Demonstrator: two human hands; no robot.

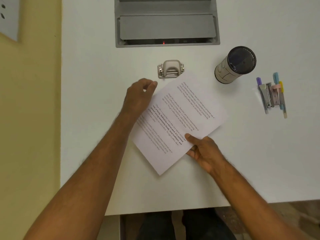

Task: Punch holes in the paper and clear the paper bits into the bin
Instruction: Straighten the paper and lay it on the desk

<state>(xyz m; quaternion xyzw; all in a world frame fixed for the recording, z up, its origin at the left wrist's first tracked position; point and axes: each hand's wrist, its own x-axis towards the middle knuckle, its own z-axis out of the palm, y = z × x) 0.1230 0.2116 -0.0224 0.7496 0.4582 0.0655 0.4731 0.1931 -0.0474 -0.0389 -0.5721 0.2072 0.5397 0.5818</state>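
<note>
A printed white paper sheet [180, 122] lies tilted on the white table [90, 66]. My right hand [202, 149] pinches its lower right edge, thumb on top. My left hand [140, 97] hovers at the sheet's upper left edge with fingers loosely curled and holds nothing. A small grey metal hole punch [170, 69] stands just beyond the paper's top corner. A dark cylindrical bin [235, 64] with a white paper label stands at the right, its open mouth tipped toward me.
A grey recessed cable box [167, 23] is set into the table at the back. A stapler and several pens [271, 96] lie at the far right. The table's front edge runs near my legs. A yellow wall is on the left.
</note>
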